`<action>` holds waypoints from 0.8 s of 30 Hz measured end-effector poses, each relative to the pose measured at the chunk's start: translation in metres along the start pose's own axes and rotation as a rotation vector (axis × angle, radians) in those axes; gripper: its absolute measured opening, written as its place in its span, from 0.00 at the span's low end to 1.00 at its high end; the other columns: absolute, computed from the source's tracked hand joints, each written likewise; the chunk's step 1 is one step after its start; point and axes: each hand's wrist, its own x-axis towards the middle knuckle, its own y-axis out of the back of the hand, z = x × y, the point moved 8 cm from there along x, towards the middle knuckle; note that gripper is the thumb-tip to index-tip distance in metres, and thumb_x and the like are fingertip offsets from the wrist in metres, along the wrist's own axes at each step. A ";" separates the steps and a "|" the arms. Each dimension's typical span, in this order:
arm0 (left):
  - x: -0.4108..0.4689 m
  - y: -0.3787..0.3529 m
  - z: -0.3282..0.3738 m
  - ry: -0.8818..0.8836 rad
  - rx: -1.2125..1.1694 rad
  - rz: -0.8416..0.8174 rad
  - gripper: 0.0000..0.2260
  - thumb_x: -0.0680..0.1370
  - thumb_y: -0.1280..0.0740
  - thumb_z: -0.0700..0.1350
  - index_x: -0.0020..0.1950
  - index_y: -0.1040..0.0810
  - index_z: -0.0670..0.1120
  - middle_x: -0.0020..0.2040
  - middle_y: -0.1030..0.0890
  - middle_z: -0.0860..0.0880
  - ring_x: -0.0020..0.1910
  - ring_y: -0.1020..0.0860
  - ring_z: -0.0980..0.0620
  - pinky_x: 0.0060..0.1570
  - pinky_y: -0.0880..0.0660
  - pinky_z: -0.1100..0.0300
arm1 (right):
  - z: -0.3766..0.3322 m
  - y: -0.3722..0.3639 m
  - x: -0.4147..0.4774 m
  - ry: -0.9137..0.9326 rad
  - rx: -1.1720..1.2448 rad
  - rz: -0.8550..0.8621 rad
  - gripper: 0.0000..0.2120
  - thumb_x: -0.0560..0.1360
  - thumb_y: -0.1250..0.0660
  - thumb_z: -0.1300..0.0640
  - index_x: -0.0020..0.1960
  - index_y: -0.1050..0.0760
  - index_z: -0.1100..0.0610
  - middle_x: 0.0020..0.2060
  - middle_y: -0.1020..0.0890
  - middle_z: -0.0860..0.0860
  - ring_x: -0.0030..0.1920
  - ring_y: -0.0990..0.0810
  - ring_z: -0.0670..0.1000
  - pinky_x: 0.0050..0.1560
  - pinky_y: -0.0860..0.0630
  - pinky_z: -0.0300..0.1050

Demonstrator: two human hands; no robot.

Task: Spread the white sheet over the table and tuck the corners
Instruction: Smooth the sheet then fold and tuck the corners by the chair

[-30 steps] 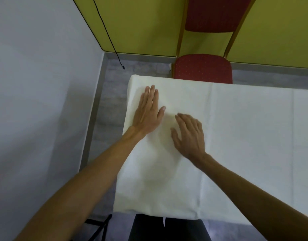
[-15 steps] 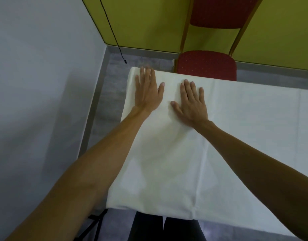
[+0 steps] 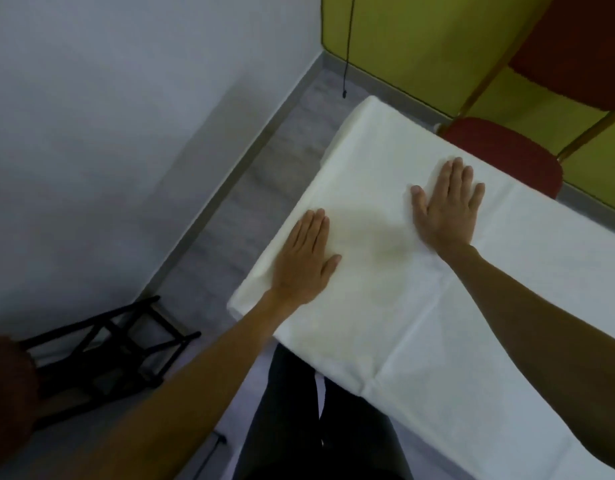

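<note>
The white sheet (image 3: 385,188) lies spread over the table and hides its top; its left end hangs over the table's short edge. My left hand (image 3: 304,261) rests flat on the sheet close to that left edge, near the front corner, fingers together and holding nothing. My right hand (image 3: 446,207) lies flat, palm down, farther back on the sheet, fingers slightly apart. Fold creases run across the sheet by my right forearm.
A red padded chair (image 3: 507,152) stands behind the table against the yellow wall. A black folding frame (image 3: 101,355) stands on the grey floor at the lower left by the white wall. A black cable (image 3: 347,46) hangs in the corner.
The view has swung left and tilted. My left hand has slid back toward me along the left edge, while my right hand stays flat near the far side; the hands are now farther apart.
</note>
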 end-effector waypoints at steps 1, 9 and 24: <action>-0.016 -0.001 -0.003 0.007 0.005 0.000 0.32 0.83 0.48 0.57 0.79 0.46 0.37 0.80 0.45 0.40 0.80 0.49 0.43 0.77 0.46 0.49 | 0.000 0.000 -0.001 0.001 0.010 -0.001 0.39 0.83 0.58 0.35 0.82 0.58 0.61 0.82 0.52 0.58 0.82 0.54 0.59 0.80 0.57 0.62; -0.115 -0.003 -0.024 0.076 0.024 0.080 0.32 0.83 0.46 0.59 0.79 0.44 0.38 0.80 0.43 0.42 0.80 0.46 0.45 0.76 0.44 0.48 | -0.007 0.004 -0.008 -0.006 0.015 -0.013 0.41 0.82 0.58 0.34 0.81 0.58 0.63 0.82 0.54 0.58 0.82 0.56 0.58 0.79 0.59 0.63; -0.131 -0.010 -0.025 0.076 -0.014 0.035 0.33 0.83 0.46 0.59 0.79 0.46 0.39 0.80 0.44 0.40 0.80 0.47 0.43 0.77 0.45 0.46 | -0.191 -0.050 -0.126 0.539 -0.022 -0.113 0.39 0.82 0.59 0.36 0.82 0.55 0.63 0.82 0.53 0.59 0.82 0.55 0.59 0.80 0.61 0.59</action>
